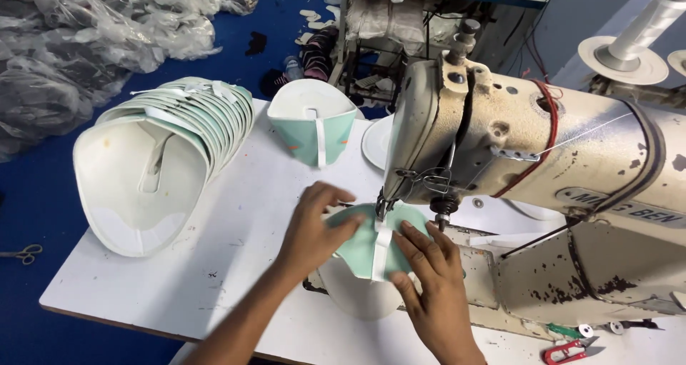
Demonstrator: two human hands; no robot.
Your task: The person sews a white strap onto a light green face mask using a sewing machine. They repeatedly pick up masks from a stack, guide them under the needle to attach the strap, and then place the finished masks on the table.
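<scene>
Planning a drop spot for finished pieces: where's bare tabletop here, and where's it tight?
Free: the white table between the nested stack of pieces, the upright piece and the left hand; also the near-left strip along the table edge. Crowded: under the sewing machine head, where both hands, right hand included, press the green piece.

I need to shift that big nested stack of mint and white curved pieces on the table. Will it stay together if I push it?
The stack lies on its side and leans, so a push probably fans it apart. The pieces look thin and light, likely sliding easily over the white table. They hold their curve, so fairly stiff.
</scene>
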